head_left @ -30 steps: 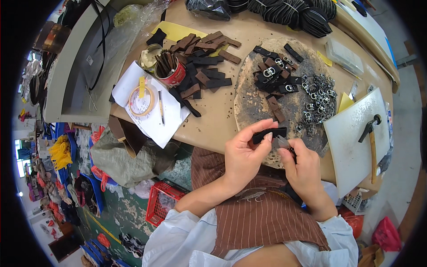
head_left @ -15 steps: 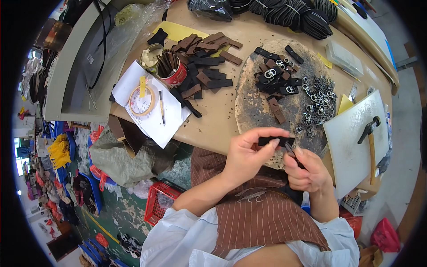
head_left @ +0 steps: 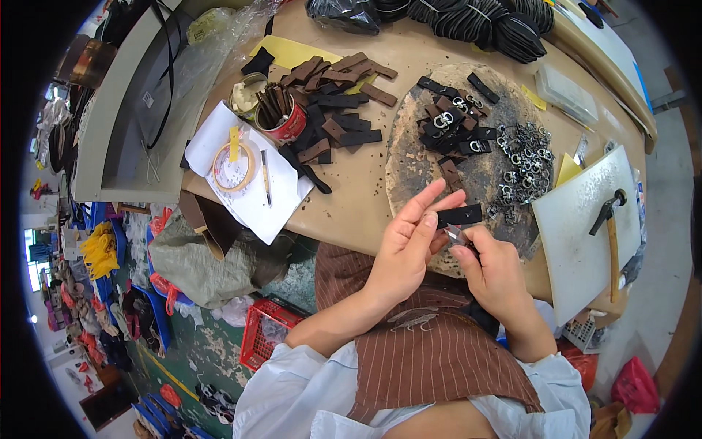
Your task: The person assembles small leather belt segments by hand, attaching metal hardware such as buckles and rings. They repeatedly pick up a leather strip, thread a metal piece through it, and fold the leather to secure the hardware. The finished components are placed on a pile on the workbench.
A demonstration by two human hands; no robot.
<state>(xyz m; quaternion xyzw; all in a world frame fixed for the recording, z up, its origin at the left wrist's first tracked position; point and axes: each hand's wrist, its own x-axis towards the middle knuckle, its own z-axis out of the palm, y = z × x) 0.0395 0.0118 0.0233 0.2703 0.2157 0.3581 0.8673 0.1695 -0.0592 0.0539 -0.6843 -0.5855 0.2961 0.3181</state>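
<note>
A short black leather strap (head_left: 461, 215) sticks out to the right from between the thumb and fingers of my left hand (head_left: 402, 245). Two of that hand's fingertips rise free above the strap. My right hand (head_left: 496, 269) is closed round a small metal-tipped hand tool (head_left: 456, 235) with a dark handle; its exact kind is partly covered by my fingers. The tool's tip points up and left, just under the strap and close to my left fingers. Whether tip and strap touch, I cannot tell. Both hands are over the near edge of a worn round board (head_left: 409, 175).
On the board lie black and brown straps with metal rings (head_left: 453, 121) and a heap of metal clasps (head_left: 523, 164). To the right, a hammer (head_left: 608, 227) rests on a white slab (head_left: 570, 241). Loose straps (head_left: 351, 121), a red can (head_left: 289, 124) and tape (head_left: 234, 167) stand leftward.
My right hand has shifted slightly left with the tool, whose tip now sits below the strap. My left hand's upper fingers have lifted off, and more of the strap shows.
</note>
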